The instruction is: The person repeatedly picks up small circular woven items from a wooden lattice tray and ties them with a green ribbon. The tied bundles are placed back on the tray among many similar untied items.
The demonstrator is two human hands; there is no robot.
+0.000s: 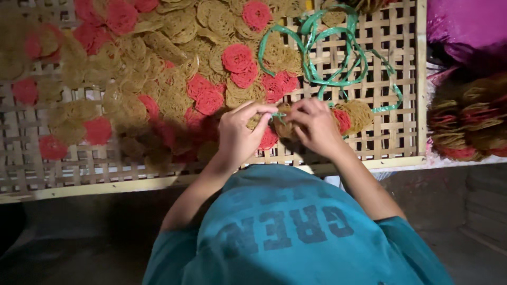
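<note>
we pinch the green strap (338, 58) round the cracker stack (282, 126) with left hand (240, 134) and right hand (314, 126); keep it taut, discs aligned.

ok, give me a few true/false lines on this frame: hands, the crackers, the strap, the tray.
1. Both hands, left hand and right hand, meet over a small stack of crackers. True.
2. The green strap lies coiled on the floor. False: it lies on the woven bamboo tray, and one end runs down to the hands.
3. The loose crackers on the tray are pink and tan. True.
4. The tray is solid metal. False: it is an open lattice of woven strips.
5. The bundled crackers lie at the left of the view. False: they lie at the right, off the tray.
</note>
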